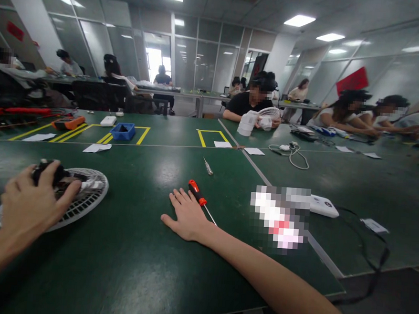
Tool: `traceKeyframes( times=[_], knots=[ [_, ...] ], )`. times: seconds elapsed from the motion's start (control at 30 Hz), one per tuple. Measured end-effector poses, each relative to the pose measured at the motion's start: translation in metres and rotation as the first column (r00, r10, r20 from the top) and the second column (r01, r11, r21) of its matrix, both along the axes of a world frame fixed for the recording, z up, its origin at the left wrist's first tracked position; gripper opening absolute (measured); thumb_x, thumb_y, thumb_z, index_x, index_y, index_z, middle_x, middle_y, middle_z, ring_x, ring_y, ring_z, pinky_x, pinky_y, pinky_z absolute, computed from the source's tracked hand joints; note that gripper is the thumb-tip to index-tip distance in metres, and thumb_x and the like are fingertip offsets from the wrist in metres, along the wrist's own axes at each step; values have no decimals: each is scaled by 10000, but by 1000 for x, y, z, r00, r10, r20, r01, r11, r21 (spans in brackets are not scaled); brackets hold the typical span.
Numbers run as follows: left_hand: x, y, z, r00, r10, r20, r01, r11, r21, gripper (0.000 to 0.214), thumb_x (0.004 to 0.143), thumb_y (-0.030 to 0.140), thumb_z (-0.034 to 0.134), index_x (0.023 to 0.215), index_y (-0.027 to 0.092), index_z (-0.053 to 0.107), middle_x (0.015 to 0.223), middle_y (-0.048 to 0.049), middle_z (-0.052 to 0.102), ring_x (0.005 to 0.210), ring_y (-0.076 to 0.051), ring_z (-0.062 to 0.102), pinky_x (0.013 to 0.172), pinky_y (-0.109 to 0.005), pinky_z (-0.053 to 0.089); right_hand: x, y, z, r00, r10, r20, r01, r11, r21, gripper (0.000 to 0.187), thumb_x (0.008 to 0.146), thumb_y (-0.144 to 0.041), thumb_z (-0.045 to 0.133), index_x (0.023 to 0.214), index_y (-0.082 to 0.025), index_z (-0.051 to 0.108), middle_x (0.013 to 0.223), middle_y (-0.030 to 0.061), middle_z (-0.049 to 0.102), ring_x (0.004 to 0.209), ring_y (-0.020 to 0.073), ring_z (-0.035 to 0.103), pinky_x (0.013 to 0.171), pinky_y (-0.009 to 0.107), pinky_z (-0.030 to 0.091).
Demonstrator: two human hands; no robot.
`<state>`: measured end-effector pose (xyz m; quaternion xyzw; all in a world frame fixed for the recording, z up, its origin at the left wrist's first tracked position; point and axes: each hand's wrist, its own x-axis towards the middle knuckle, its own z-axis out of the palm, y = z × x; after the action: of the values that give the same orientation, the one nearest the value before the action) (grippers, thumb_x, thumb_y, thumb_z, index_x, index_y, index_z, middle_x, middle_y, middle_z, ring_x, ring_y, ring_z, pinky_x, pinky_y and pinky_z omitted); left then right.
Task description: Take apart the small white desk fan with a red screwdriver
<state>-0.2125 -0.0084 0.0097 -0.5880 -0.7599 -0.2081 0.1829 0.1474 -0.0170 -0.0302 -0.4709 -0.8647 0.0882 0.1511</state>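
Observation:
My left hand [29, 202] is curled over the dark motor [45, 168] of a fan, gripping it from above. Beneath it lies the fan's white round grille [93, 201], partly covered by the hand. A white part [94, 186] sticks out beside my thumb. Palm down on the green table [127, 251], my right hand [189, 218] has its fingers stretched out and holds nothing. Just beyond its fingers rests a red and black screwdriver [197, 193], its shaft running toward my wrist. A small clear-handled screwdriver [208, 166] lies farther off.
A blue bin [123, 131] stands at the back left, near an orange and black tool [67, 123]. To the right are a white device [324, 205] with a black strap [377, 274] and a coiled cable [299, 156]. Across the table a person [247, 102] handles white fan parts.

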Motion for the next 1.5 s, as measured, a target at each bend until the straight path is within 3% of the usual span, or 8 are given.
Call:
traceKeyframes(
  times=[0.2,0.33,0.47,0.7,0.93,1.1,1.3,1.5],
  knots=[
    [73,16,10,959,-277,53,274,960,61,734,969,654,328,1502,172,475,1578,-249,346,1418,-493,373,1096,-684,383,-2,-5,3,999,36,33,-41,988,147,573,1016,-396,446,1444,-21,514,1476,227,564,1378,316,526,1155,453,380],
    [100,24,5,879,-477,-16,475,873,107,606,985,549,455,1469,192,528,1513,-227,442,1355,-432,463,1078,-637,437,-3,-9,8,993,69,100,-90,969,231,436,995,-277,469,1340,-31,573,1320,217,665,1147,299,661,951,419,508],
    [124,28,-3,788,-608,-100,615,768,177,523,969,471,532,1428,224,577,1492,-192,476,1304,-408,493,1056,-623,469,0,-11,11,985,85,147,-120,961,251,221,979,-231,501,1078,-107,656,1066,141,729,964,267,682,819,388,509],
    [164,25,-12,636,-758,-143,763,592,259,453,900,277,661,1351,247,636,1544,-147,453,1331,-376,478,1060,-591,504,22,-19,3,971,51,233,-142,908,395,151,957,-111,527,906,-162,660,849,73,719,744,211,652,636,348,425],
    [180,30,-23,507,-842,-182,844,443,304,368,864,190,696,1230,218,673,1606,-129,378,1426,-374,429,1107,-593,492,48,-23,17,988,87,-124,-18,881,473,159,954,-155,550,965,-199,702,910,70,756,778,188,678,727,320,498],
    [178,36,-32,470,-864,-181,857,398,327,424,852,151,667,1270,225,653,1641,-123,330,1467,-389,399,1123,-612,475,59,-5,32,830,112,-546,182,872,455,135,933,-170,574,960,-213,698,904,51,754,846,193,704,805,334,550],
    [177,29,-35,487,-835,-254,856,399,329,612,821,146,696,1400,294,567,1664,-111,294,1510,-425,327,1170,-686,377,72,13,26,688,-79,-721,388,880,274,106,894,-239,597,864,-218,696,824,32,724,768,199,680,745,337,558],
    [182,17,-36,467,-794,-389,868,327,373,679,789,155,754,1421,286,543,1594,-113,402,1491,-381,374,1229,-664,302,69,13,18,705,-44,-708,331,903,273,94,898,-224,589,865,-212,675,807,25,714,733,181,663,714,312,547]
  ],
)
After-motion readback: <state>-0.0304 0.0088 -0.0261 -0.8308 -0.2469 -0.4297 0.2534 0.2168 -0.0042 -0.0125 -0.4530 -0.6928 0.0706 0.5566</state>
